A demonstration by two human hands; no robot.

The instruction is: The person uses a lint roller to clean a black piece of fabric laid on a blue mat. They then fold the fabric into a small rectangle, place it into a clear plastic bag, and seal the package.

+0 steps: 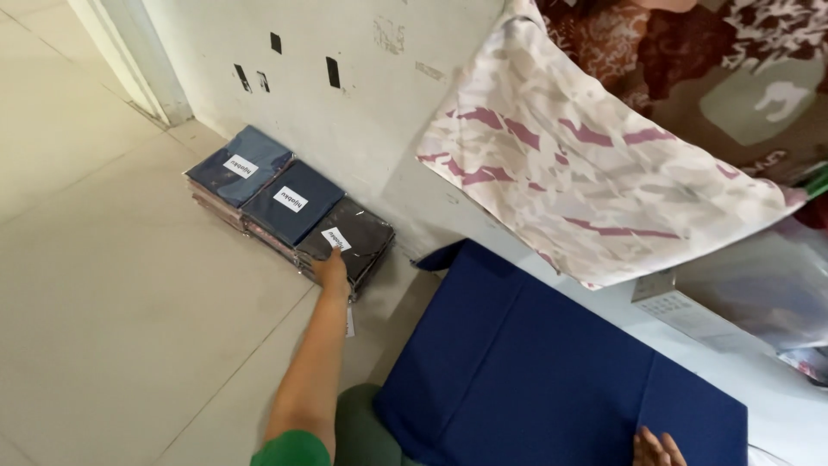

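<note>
Left hand (330, 269) on dark packet (348, 239) (by wall); right hand (658, 450) on blue cloth (517, 371).

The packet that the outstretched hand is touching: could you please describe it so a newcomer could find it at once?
Start at the pale wall, where three flat wrapped packets lie in a row on the tiled floor. The dark packet is the end one nearest the blue cloth, under the left hand. It is near-black; its two neighbours are blue.

bare forearm, short green sleeve (291, 450), green trousers (362, 431).
</note>
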